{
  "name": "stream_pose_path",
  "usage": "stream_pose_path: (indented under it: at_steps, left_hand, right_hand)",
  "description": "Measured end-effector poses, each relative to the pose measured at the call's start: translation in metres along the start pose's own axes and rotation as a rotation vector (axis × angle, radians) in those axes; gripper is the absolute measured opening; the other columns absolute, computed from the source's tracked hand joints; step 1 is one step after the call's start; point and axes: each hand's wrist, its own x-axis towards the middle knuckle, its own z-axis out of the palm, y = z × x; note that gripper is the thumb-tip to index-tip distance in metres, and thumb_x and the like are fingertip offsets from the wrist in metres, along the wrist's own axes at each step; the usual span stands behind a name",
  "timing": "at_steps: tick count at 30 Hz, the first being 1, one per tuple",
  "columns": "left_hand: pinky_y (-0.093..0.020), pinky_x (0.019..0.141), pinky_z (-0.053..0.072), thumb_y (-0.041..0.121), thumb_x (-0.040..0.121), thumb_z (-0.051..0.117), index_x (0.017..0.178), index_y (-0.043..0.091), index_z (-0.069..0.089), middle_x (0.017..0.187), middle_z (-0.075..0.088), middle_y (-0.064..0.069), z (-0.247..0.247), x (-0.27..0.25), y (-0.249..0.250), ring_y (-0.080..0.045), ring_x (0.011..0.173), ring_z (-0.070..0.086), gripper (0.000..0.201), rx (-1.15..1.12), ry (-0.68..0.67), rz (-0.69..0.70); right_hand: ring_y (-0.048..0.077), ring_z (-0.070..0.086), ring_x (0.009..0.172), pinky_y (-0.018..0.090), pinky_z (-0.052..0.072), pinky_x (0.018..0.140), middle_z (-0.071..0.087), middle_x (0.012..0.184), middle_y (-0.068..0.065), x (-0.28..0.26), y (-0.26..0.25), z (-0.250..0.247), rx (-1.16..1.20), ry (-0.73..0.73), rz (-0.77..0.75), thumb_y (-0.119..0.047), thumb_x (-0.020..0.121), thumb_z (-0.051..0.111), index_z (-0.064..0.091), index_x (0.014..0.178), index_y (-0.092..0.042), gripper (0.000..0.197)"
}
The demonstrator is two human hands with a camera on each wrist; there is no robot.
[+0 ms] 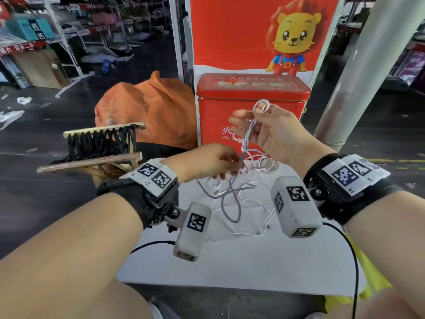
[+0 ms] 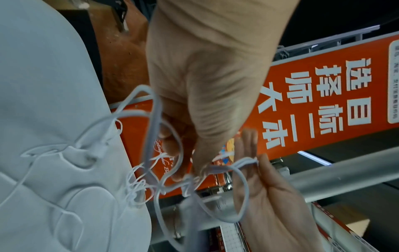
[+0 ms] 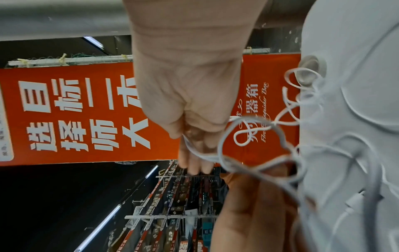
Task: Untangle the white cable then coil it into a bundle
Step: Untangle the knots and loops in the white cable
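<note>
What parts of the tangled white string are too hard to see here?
- Head view: the left hand covers where it pinches the white cable.
- Head view: the wrist cameras cover part of the cable lying on the white table.
- Left wrist view: the near loop is blurred.
- Right wrist view: the right hand hides its grip.

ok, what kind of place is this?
Probably a large store or warehouse-style shop, dim and messy. Aisles of stocked shelving with red price strips run behind, litter lies on the dark floor, and a red promotional banner stands behind a fire extinguisher box.
</note>
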Motion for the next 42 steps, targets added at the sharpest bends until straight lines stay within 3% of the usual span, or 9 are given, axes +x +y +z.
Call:
stream_pose_path:
  at_steps: [5, 7, 13, 18, 24, 30, 34, 38, 42]
  left_hand:
    - [-0.02, 0.043, 0.033, 0.023, 0.099, 0.047, 0.084, 0.017, 0.054, 0.057, 0.05, 0.009, -0.007, -0.005, -0.002, -0.008, 0.045, 0.04, 0.018, -0.196, 0.107, -0.11]
    - [-0.019, 0.043, 0.029, 0.022, 0.099, 0.044, 0.079, 0.016, 0.051, 0.053, 0.044, 0.01, -0.011, -0.005, 0.0, -0.007, 0.045, 0.035, 0.022, -0.289, 0.184, -0.125]
    - [-0.02, 0.046, 0.029, 0.041, 0.098, 0.043, 0.083, 0.013, 0.053, 0.059, 0.032, 0.005, -0.021, -0.004, -0.002, -0.007, 0.048, 0.031, 0.034, -0.212, 0.335, -0.102]
    - [-0.026, 0.078, 0.04, 0.048, 0.089, 0.056, 0.122, 0.018, 0.061, 0.112, 0.06, 0.003, -0.033, -0.016, -0.028, -0.016, 0.096, 0.054, 0.044, 0.286, 0.119, -0.265]
    - [-0.025, 0.086, 0.033, 0.023, 0.095, 0.052, 0.111, 0.008, 0.068, 0.092, 0.057, 0.007, -0.047, -0.021, -0.056, -0.02, 0.122, 0.042, 0.026, 0.516, 0.257, -0.331]
    - [-0.042, 0.1, 0.041, 0.081, 0.074, 0.037, 0.114, 0.036, 0.063, 0.12, 0.057, 0.008, -0.037, -0.008, -0.058, -0.02, 0.116, 0.052, 0.065, 0.374, 0.23, -0.318]
    - [-0.023, 0.096, 0.046, 0.038, 0.089, 0.061, 0.128, 0.019, 0.052, 0.127, 0.058, 0.007, -0.016, -0.001, -0.025, -0.007, 0.113, 0.057, 0.044, -0.13, 0.196, -0.034]
    - [-0.021, 0.064, 0.056, 0.025, 0.096, 0.053, 0.107, 0.005, 0.059, 0.087, 0.07, -0.006, -0.011, 0.0, -0.016, -0.015, 0.073, 0.067, 0.024, -0.268, 0.141, -0.068]
    - [-0.031, 0.068, 0.059, 0.017, 0.096, 0.053, 0.103, -0.005, 0.059, 0.091, 0.069, -0.018, -0.019, 0.0, -0.015, -0.017, 0.072, 0.069, 0.023, -0.402, 0.314, -0.028]
  right_hand:
    - [0.02, 0.066, 0.056, 0.03, 0.057, 0.055, 0.071, 0.069, 0.009, -0.002, -0.007, -0.013, -0.213, 0.245, 0.027, -0.01, 0.097, 0.049, 0.044, 0.094, -0.008, 0.006]
    - [0.011, 0.047, 0.038, 0.018, 0.04, 0.038, 0.068, 0.059, 0.006, -0.001, -0.008, -0.018, -0.306, 0.325, 0.059, -0.007, 0.095, 0.049, 0.046, 0.085, -0.009, 0.011]
    - [0.009, 0.03, 0.047, 0.019, 0.026, 0.039, 0.042, 0.06, -0.002, 0.004, 0.0, -0.027, -0.653, 0.306, 0.127, -0.011, 0.095, 0.042, 0.057, 0.085, -0.015, 0.019]
    - [0.005, 0.033, 0.046, 0.015, 0.025, 0.047, 0.038, 0.05, -0.01, 0.002, -0.01, -0.046, -0.38, 0.239, 0.036, -0.013, 0.093, 0.03, 0.049, 0.094, -0.018, 0.019]
    - [0.01, 0.028, 0.045, 0.019, 0.027, 0.04, 0.035, 0.052, -0.002, -0.001, -0.01, -0.047, -0.409, 0.455, 0.051, -0.035, 0.101, 0.037, 0.054, 0.078, -0.016, 0.034]
    - [0.012, 0.043, 0.046, 0.026, 0.054, 0.051, 0.05, 0.054, 0.006, 0.001, -0.01, -0.025, 0.104, 0.361, -0.007, -0.011, 0.102, 0.037, 0.046, 0.075, -0.006, 0.029]
    - [0.012, 0.047, 0.045, 0.027, 0.056, 0.054, 0.049, 0.058, 0.009, 0.003, -0.006, -0.004, 0.213, 0.25, 0.0, -0.007, 0.101, 0.036, 0.045, 0.076, -0.005, 0.027]
    - [0.016, 0.057, 0.051, 0.032, 0.058, 0.062, 0.054, 0.067, 0.014, 0.007, -0.005, 0.004, 0.253, 0.201, -0.031, -0.012, 0.101, 0.039, 0.046, 0.083, -0.003, 0.022]
    - [0.027, 0.068, 0.093, 0.035, 0.057, 0.083, 0.069, 0.098, 0.014, 0.005, 0.002, -0.006, -0.298, 0.139, 0.144, -0.041, 0.093, 0.052, 0.054, 0.11, -0.007, 0.037]
